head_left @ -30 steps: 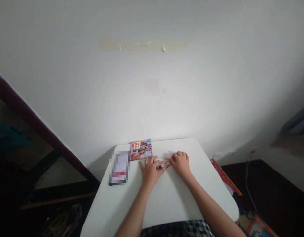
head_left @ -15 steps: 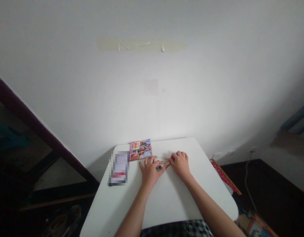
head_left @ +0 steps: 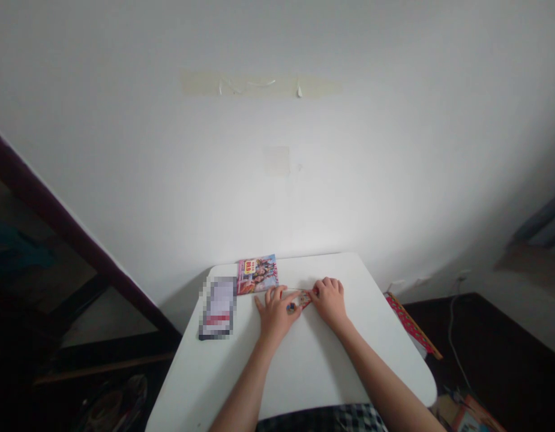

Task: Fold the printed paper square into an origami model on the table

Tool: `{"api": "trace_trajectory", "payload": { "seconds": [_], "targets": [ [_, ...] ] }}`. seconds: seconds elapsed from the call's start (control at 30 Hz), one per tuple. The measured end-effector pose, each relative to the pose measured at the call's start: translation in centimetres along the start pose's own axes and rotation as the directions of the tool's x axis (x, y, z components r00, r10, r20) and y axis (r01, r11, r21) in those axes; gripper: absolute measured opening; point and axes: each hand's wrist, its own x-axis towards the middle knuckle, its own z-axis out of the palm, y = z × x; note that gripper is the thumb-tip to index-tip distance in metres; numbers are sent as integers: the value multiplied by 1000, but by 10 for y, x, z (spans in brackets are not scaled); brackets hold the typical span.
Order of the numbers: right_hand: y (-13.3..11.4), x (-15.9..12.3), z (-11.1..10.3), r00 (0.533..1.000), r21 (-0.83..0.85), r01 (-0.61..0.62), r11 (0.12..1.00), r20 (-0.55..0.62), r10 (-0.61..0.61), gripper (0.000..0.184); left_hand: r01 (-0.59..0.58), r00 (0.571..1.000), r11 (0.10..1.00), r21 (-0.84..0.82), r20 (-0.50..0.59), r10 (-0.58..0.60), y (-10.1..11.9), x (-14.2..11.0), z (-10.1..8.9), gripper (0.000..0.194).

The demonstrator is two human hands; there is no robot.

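Hands (head_left: 279,313) barely shifted, white table (head_left: 306,366), pale wall (head_left: 385,156)

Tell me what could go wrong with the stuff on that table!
The small, colourful printed piece could crease or tear, if it's paper, because the left hand and right hand both touch it.

The printed pink-and-blue booklet lies close beyond the left hand, so it might get bumped.

The dark-edged rectangular object, blurred out, lies near the left edge of the white table; a nudge could knock it off.
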Motion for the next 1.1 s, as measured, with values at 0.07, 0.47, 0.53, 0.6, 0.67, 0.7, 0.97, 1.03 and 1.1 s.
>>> {"api": "trace_trajectory", "payload": {
  "seconds": [0.07, 0.47, 0.53, 0.6, 0.67, 0.7, 0.97, 1.03, 1.1],
  "targets": [
    [1, 0, 1, 1000, 16, -3, 1000, -16, 4, 17, -6, 1000, 1000, 14, -8, 6, 1, -1, 0, 37],
    [2, -1, 1, 999, 42, 10, 999, -32, -9, 19, -8, 1000, 998, 56, -28, 9, 4, -7, 5, 40],
    [2, -1, 1, 999, 50, 13, 999, -39, -11, 19, 3, 1000, 998, 58, -20, -2, 4, -6, 5, 41],
    [2, -1, 2, 999, 57, 16, 998, -50, -14, 19, 16, 1000, 998, 62, -14, -16, 5, -5, 4, 42],
    [4, -1, 4, 998, 70, 26, 997, -65, -22, 21, 32, 999, 998, 62, 1, -32, 6, -5, 3, 42],
    [6, -1, 5, 997, 83, 34, 996, -73, -28, 22, 40, 999, 997, 60, 12, -41, 6, -4, 3, 43],
    [23, -2, 9, 991, 225, 90, 970, -116, -65, 23, 59, 997, 996, 68, 49, -62, 6, -3, 1, 44],
    [23, -2, 9, 992, 215, 81, 973, -115, -58, 22, 59, 997, 996, 70, 40, -62, 5, -3, 2, 44],
    [22, -3, 8, 992, 194, 71, 978, -114, -50, 21, 60, 997, 996, 71, 41, -63, 5, -3, 3, 45]
  ]
}}
